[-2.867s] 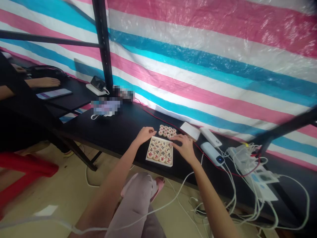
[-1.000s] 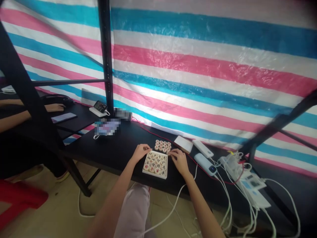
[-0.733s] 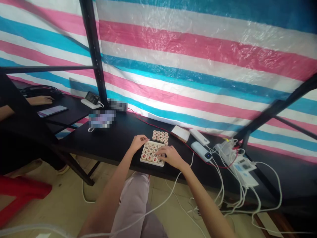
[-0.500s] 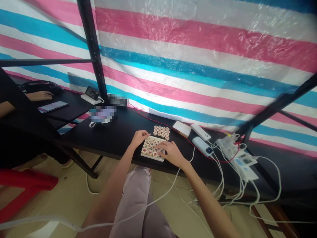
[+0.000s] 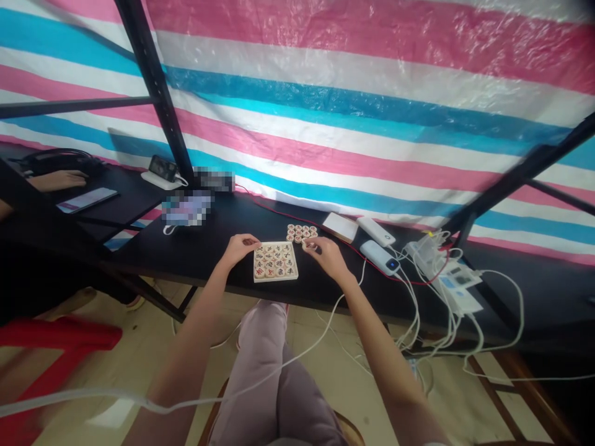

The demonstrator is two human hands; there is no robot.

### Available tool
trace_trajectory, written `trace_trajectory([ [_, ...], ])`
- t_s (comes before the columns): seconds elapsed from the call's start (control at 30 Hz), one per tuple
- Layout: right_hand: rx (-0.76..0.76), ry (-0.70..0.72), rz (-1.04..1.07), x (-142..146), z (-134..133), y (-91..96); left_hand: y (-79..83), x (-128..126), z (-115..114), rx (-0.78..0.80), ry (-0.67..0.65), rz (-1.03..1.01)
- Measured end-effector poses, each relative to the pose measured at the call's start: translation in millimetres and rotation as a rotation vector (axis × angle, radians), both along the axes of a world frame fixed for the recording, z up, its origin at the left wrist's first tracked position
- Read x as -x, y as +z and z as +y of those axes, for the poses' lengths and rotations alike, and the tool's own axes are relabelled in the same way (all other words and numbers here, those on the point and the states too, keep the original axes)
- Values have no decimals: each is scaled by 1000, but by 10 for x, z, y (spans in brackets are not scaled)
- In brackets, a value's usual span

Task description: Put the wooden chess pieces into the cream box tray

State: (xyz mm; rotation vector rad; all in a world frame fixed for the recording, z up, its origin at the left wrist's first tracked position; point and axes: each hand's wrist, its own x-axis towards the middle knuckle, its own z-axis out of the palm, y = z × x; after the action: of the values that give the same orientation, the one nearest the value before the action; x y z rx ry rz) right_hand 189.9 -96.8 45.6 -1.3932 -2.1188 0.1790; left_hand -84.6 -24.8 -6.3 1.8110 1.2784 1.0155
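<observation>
Pieces [image 5: 278, 255] in tray [image 5: 276, 280]: round, cream (mostly black-marked)

The black desk [image 5: 190, 260] bears a shallow white tray [image 5: 274, 280] of xiangqi pieces [image 5: 269, 255] near its front edge. Just behind lie loose red-marked pieces [image 5: 298, 230]. To the right are a white box [image 5: 341, 227], a rounded white device [image 5: 375, 230], a pale-blue power bank [image 5: 377, 255] and tangled white cables [image 5: 423, 249]. A red cable [image 5: 279, 212] crosses the back; a pixelated item [image 5: 188, 209] rests at left.
</observation>
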Motion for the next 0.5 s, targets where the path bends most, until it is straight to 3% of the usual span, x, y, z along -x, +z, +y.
trace_trajectory([
  [0.1,4,-47,-67,-84,103,-133,-29,36,20,15,30,-32],
  [0.27,-27,46,-210,-65,130,-335,-76,23,36,16,45,-43],
  [0.5,-115,-67,-335,-61,164,-323,-94,29,62,5,39,-30],
])
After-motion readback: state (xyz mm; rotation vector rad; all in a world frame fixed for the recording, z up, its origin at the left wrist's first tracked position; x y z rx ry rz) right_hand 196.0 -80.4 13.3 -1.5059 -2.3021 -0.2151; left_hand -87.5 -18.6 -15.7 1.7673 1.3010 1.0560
